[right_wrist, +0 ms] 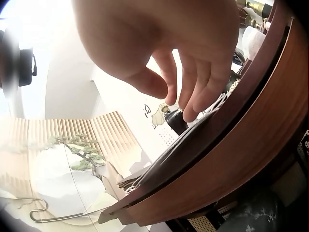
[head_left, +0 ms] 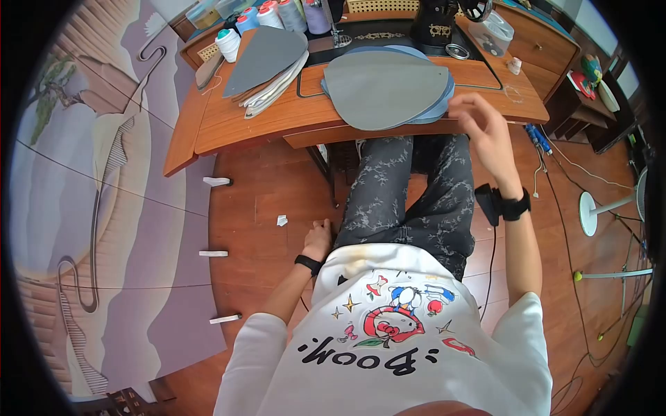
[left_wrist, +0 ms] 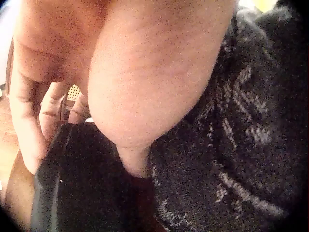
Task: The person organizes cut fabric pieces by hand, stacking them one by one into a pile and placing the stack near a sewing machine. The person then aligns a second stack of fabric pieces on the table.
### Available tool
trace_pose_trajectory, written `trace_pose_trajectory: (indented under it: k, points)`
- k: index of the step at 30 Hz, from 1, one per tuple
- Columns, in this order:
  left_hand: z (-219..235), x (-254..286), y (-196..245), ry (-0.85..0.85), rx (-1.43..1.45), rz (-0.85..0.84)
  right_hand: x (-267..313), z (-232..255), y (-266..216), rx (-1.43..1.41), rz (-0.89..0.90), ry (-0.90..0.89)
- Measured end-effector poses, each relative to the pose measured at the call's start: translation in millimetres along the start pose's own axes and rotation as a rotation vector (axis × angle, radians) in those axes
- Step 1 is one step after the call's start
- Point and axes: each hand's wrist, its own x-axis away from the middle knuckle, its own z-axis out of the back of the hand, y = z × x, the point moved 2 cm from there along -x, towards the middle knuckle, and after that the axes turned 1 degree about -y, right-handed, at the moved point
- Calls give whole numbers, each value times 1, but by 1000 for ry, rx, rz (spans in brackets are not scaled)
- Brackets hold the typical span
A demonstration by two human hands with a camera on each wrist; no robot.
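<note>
A rounded grey sheet (head_left: 388,90) lies on the wooden sewing table, over blue sheets (head_left: 444,105) of similar shape that show at its edges. My right hand (head_left: 485,132) hovers by the stack's right edge, fingers loosely bent and holding nothing; in the right wrist view its fingertips (right_wrist: 190,115) hang close over the tabletop rim. My left hand (head_left: 318,240) is low beside my hip. In the left wrist view, its thumb and fingers straddle a black edge (left_wrist: 82,169) next to my patterned trousers (left_wrist: 227,159), gripping it from both sides.
Another pile, grey on top (head_left: 267,62) with white and brown layers, lies left on the table. Thread spools (head_left: 291,15) stand behind it, near the sewing machine (head_left: 436,24). A clear tub (head_left: 491,35) sits at the back right. Cables and a white fan stand (head_left: 588,213) occupy the right floor.
</note>
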Motion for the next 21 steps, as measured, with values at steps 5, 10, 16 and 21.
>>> trace_pose_trajectory:
  k: [5, 10, 16, 21]
  points:
    - [79, 31, 28, 161, 65, -219, -49, 28, 14, 422, 148, 246]
    - [264, 87, 83, 239, 746, -501, -108, 34, 29, 400, -211, 59]
    - [332, -7, 117, 640, 587, -417, -122, 10, 10, 448, -267, -10]
    - [354, -44, 152, 468, 530, -310, -125, 4, 8, 413, -256, 10]
